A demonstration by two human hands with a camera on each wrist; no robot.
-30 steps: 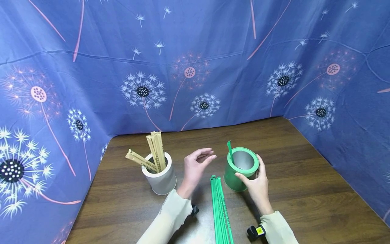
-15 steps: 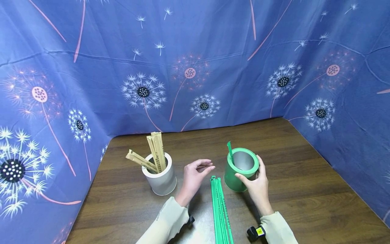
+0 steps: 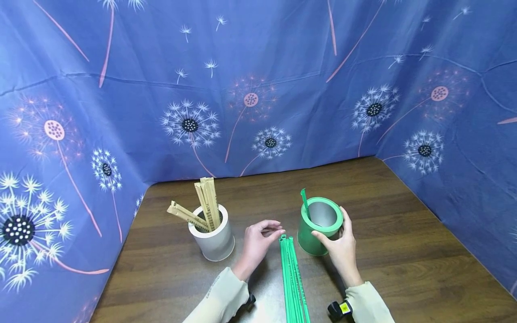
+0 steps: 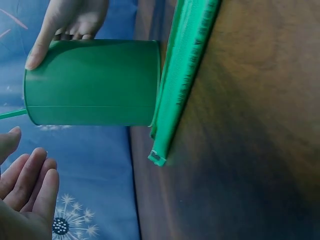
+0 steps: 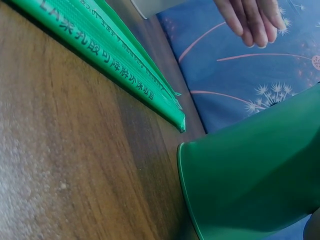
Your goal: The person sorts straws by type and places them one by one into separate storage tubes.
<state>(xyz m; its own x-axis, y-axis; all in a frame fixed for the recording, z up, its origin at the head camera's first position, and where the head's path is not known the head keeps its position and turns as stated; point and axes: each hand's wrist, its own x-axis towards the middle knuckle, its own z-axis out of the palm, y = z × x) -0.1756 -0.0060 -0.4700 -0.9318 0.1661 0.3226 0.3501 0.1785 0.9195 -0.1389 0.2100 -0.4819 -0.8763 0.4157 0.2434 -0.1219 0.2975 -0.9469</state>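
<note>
My right hand grips the side of an upright green can, thumb in front and fingers round the right side. One green wrapped straw stands inside that can, leaning on its rim. Several more green wrapped straws lie in a bundle on the table, between my two hands. My left hand hovers just left of the bundle's far end, fingers loosely bent and holding nothing. In the left wrist view, a gap shows between the left thumb and the fingers.
A grey-white can stands left of my left hand, holding several straws in brown paper wrappers. Wood-patterned table spreads under everything. A blue dandelion-print cloth hangs along the back and both sides.
My left hand has come down and nearer, from beside the green can's rim level toward the far end of the straw bundle. The right hand and green can have stayed put.
</note>
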